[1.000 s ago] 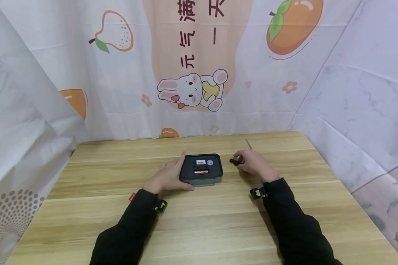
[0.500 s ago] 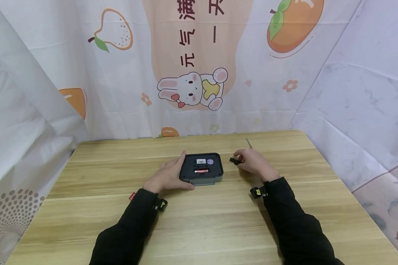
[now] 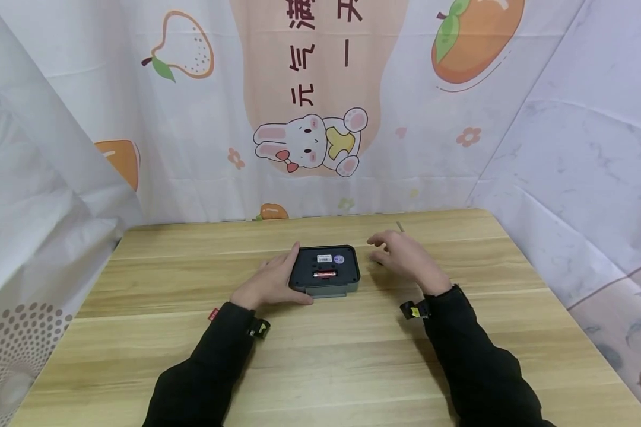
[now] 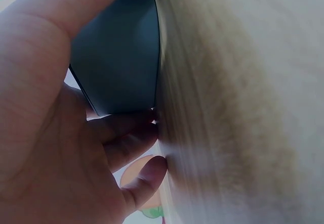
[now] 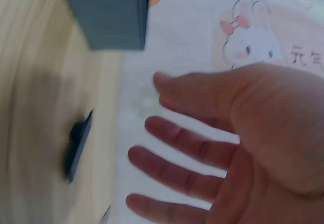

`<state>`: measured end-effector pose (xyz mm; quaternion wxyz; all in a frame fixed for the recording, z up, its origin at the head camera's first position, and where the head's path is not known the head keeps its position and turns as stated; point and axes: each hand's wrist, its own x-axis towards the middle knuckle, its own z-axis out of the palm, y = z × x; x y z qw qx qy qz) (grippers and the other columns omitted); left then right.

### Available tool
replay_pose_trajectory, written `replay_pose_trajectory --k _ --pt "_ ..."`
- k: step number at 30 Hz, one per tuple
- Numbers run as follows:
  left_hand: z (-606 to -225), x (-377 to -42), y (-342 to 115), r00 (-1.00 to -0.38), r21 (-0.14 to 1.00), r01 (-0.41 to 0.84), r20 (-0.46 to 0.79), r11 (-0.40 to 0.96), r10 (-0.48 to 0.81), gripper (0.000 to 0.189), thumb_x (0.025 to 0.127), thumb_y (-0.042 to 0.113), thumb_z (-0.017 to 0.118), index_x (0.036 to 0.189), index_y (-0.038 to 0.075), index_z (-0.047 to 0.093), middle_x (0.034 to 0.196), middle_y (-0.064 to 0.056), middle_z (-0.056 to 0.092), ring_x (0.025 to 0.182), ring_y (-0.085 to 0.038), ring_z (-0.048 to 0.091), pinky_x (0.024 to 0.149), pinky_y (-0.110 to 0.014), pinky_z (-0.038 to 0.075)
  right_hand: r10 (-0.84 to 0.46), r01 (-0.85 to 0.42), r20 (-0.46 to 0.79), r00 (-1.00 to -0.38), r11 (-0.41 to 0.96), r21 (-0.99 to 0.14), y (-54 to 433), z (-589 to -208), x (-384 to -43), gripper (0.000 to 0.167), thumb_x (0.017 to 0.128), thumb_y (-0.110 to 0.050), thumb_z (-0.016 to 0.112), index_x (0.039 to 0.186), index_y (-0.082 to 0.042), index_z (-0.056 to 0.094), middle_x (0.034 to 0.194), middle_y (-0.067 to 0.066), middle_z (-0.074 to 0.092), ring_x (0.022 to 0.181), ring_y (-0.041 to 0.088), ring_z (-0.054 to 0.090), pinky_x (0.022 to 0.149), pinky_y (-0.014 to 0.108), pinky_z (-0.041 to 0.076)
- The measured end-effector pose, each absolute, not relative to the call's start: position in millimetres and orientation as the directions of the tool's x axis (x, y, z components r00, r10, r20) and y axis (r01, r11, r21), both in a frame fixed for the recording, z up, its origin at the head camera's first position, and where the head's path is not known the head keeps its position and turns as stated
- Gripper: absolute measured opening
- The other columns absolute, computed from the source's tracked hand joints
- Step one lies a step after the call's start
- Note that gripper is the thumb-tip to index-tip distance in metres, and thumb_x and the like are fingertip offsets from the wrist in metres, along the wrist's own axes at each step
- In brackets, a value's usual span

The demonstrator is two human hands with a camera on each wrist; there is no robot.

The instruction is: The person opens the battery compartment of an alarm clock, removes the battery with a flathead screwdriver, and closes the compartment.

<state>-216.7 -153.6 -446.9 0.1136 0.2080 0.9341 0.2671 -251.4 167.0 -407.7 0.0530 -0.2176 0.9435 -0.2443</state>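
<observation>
A dark, rounded rectangular battery-powered device (image 3: 326, 287) lies on the table with its battery bay facing up. Inside the bay sits a red and silver battery (image 3: 324, 274). My left hand (image 3: 269, 281) holds the device's left end, thumb along the near side and fingers at the far side; the left wrist view shows its smooth dark side (image 4: 119, 57) between them. To the right, my right hand (image 3: 406, 258) hovers with spread fingers and nothing in them. Below those fingers a small black cover (image 5: 78, 145) rests on the table, mostly hidden by the hand in the head view.
Behind my right hand a thin rod (image 3: 400, 226) lies on the wooden table (image 3: 320, 362), its near part hidden. A printed curtain (image 3: 192, 130) hangs along the table's back edge, and pale cloth (image 3: 577, 178) closes off the right side.
My right hand has let go of the black cover, opened its fingers and lifted slightly. The left hand and the device have stayed in place.
</observation>
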Motion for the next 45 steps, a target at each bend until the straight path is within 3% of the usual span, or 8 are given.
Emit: replay_pose_trajectory --k 5,9,19,30,41,45 --pt "-446.0 -217.5 -153.7 -0.89 0.562 0.32 -0.099 0.763 0.446 0.133 0.071 0.056 0.088 0.164 0.009 0.005 0.161 -0.017 0.032 0.147 -0.034 0.03 0.117 -0.056 0.017 -0.551 -0.523 0.082 -0.831 0.721 -0.454 153.1 -398.6 -248.1 0.031 0.099 -0.014 0.068 0.127 -0.001 0.069 0.122 0.016 0.069 0.105 0.032 0.066 0.09 0.046 0.053" --pt "-446.5 -218.0 -153.4 -0.888 0.569 0.32 -0.099 0.758 0.449 0.133 0.072 0.055 0.088 0.164 0.008 0.005 0.161 -0.017 0.032 0.146 -0.035 0.03 0.116 -0.057 0.017 -0.617 -0.593 0.091 -0.782 0.69 -0.416 146.8 -402.3 -245.5 0.029 0.098 -0.017 0.069 0.125 -0.006 0.07 0.122 0.012 0.068 0.11 0.03 0.064 0.093 0.044 0.052" --pt "-445.6 -218.6 -153.2 -0.885 0.539 0.328 -0.111 0.776 0.452 0.133 0.072 0.058 0.087 0.164 0.009 0.005 0.161 -0.017 0.032 0.146 -0.034 0.031 0.117 -0.055 0.018 -0.686 -0.64 0.048 -0.726 0.648 -0.413 140.8 -411.0 -241.8 0.034 0.099 -0.023 0.069 0.13 -0.009 0.068 0.13 0.009 0.062 0.121 0.028 0.058 0.1 0.044 0.048" --pt "-448.2 -219.1 -154.2 -0.887 0.521 0.327 -0.118 0.788 0.446 0.133 0.072 0.061 0.086 0.164 0.011 0.003 0.161 -0.016 0.032 0.146 -0.033 0.03 0.118 -0.054 0.017 -0.673 -0.574 -0.072 -0.736 0.678 -0.46 142.0 -417.5 -244.5 0.041 0.101 -0.025 0.066 0.138 -0.009 0.063 0.144 0.014 0.049 0.131 0.032 0.051 0.105 0.046 0.044" --pt "-448.1 -218.5 -154.5 -0.887 0.535 0.326 -0.111 0.779 0.448 0.133 0.072 0.06 0.086 0.164 0.011 0.004 0.161 -0.016 0.032 0.146 -0.033 0.03 0.117 -0.055 0.018 -0.706 -0.575 -0.05 -0.706 0.613 -0.542 153.2 -413.1 -247.6 0.041 0.101 -0.02 0.066 0.138 -0.004 0.061 0.144 0.018 0.05 0.133 0.037 0.048 0.107 0.051 0.041" --pt "-449.0 -218.2 -153.8 -0.885 0.538 0.337 -0.099 0.772 0.455 0.133 0.071 0.058 0.087 0.164 0.009 0.005 0.161 -0.017 0.033 0.146 -0.034 0.031 0.116 -0.057 0.019 -0.629 -0.54 0.001 -0.777 0.667 -0.514 169.2 -410.9 -252.0 0.041 0.1 -0.016 0.067 0.137 -0.002 0.061 0.14 0.021 0.055 0.124 0.041 0.055 0.101 0.053 0.045"
